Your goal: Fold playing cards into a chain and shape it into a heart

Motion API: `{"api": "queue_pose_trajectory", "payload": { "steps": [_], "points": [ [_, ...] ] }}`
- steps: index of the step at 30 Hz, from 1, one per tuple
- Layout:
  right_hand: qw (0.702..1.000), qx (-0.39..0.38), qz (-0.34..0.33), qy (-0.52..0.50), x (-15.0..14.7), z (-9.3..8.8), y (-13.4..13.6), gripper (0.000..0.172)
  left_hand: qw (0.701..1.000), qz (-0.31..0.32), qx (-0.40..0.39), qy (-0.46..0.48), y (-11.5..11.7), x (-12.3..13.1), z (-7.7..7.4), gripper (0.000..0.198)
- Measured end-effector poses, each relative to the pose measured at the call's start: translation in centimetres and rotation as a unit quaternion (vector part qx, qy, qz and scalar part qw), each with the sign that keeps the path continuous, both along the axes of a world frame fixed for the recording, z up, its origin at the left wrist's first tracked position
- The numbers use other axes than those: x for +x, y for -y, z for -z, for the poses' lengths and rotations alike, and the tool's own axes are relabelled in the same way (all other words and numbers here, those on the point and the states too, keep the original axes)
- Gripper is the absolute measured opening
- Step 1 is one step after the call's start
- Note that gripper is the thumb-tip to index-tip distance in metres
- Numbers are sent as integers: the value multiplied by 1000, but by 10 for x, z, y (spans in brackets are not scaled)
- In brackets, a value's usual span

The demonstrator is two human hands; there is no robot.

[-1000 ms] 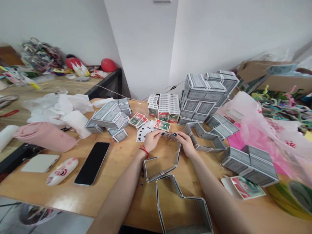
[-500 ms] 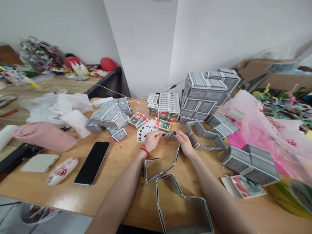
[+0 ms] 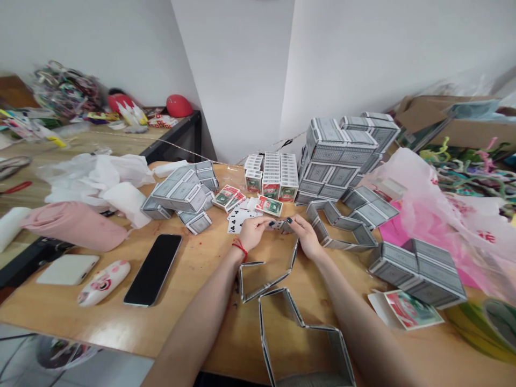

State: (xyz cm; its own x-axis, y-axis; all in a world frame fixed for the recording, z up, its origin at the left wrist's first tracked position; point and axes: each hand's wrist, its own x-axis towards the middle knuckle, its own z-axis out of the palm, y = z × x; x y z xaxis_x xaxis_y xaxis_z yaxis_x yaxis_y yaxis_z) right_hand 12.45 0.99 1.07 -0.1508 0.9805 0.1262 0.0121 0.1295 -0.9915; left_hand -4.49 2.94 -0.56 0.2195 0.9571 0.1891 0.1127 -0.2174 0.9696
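My left hand (image 3: 253, 232) and my right hand (image 3: 304, 235) are close together near the middle of the table, fingers closed on a playing card (image 3: 278, 225) between them. How many cards they pinch cannot be made out. Loose playing cards (image 3: 238, 219), one showing clubs, lie just beyond my left hand. A red and green card box (image 3: 269, 205) lies behind my fingertips. Between my forearms, a folded card strip (image 3: 266, 282) stands on edge, its right end close below my right hand. Nearer to me stands a larger folded card frame (image 3: 300, 317).
Joined card blocks rise in a tall stack (image 3: 338, 156) at back right; another card structure (image 3: 181, 191) stands left. Several card boxes (image 3: 271, 172) line the back. A phone (image 3: 153, 270), white mouse-like object (image 3: 104, 283) and pink roll (image 3: 74, 224) lie left; yellow tape (image 3: 475, 328) is right.
Almost nothing differs. The view has shifted very slightly, and both hands keep their closed hold at the same spot.
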Motion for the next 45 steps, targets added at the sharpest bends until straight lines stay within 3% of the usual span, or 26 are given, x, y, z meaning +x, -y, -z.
{"api": "queue_pose_trajectory", "payload": {
  "steps": [15, 21, 25, 34, 45],
  "points": [
    [1000, -11, -3, 1, 0, -2, 2, 24, 1000, 21, -3, -10, -1, 0, -2, 21],
    [999, -3, -14, -29, 4, 1, 5, 28, 995, -31, 51, -84, -5, -6, -6, 21],
    [998, -21, -36, -55, 3, 4, 3, 34, 996, -32, 40, -68, -6, -8, -3, 22],
    [999, -23, -31, -28, -2, 4, 2, 29, 997, -15, 47, -60, 1, 2, -8, 19],
    [1000, -11, -27, 6, -5, 4, 1, 25, 976, -125, 102, -145, 6, 8, -13, 18]
  ]
}}
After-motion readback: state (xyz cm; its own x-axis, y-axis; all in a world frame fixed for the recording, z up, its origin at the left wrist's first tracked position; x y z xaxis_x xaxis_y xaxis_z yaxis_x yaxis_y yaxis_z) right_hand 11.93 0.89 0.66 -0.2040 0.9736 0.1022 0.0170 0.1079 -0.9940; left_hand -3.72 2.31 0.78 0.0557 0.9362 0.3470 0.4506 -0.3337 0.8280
